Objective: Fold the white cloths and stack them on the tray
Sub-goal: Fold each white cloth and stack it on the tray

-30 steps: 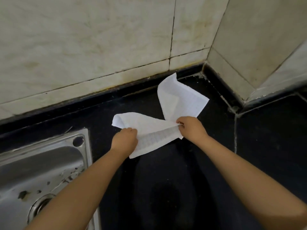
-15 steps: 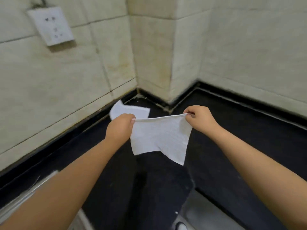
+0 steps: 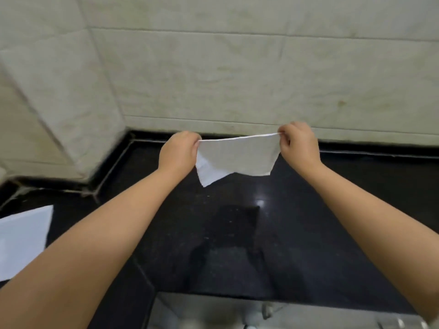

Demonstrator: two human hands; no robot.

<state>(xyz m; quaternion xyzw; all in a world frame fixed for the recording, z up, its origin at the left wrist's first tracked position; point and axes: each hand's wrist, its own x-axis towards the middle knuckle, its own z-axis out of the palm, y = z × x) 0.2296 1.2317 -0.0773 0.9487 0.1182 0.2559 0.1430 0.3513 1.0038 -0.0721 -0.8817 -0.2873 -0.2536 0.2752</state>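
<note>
Left hand [image 3: 178,150] and right hand [image 3: 299,144] each pinch a top corner of the cloth [image 3: 235,156], holding it taut in air above the desk [image 3: 332,210] near its back edge, likely to square it for folding.

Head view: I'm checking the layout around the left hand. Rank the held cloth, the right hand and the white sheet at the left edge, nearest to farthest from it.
1. Held cloth: pinched in the left hand.
2. Right hand: across the cloth, at its other corner.
3. White sheet: low at the left edge, on the dark counter.
</note>
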